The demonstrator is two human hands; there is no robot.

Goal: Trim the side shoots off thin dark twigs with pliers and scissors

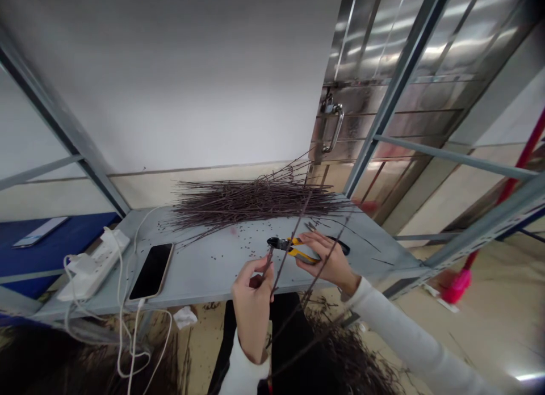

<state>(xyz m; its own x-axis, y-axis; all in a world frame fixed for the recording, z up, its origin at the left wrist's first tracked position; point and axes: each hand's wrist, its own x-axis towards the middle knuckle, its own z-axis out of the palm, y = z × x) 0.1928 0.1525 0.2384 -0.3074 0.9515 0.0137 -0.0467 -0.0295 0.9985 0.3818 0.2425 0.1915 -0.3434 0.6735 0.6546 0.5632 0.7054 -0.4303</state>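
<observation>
My left hand (253, 287) is closed around a thin dark twig (269, 261), its tip pointing up. In my right hand (326, 256) is a pair of yellow-and-black diagonal cutters (293, 247), with the fingers wrapped round the handles. The cutter jaws are at the top end of the twig, just above my left fingertips; whether the blades touch it I cannot tell. Behind both hands, a large pile of similar dark twigs (251, 199) lies along the back of the grey shelf (204, 278). Long twigs also slant across the view near my right forearm.
A smartphone (152, 271) with a white cable and a white power strip (96, 264) lie on the shelf's left side. Small dark clippings dot the surface. Metal uprights (395, 94) stand at both sides. More twigs (353, 355) lie below, near the floor.
</observation>
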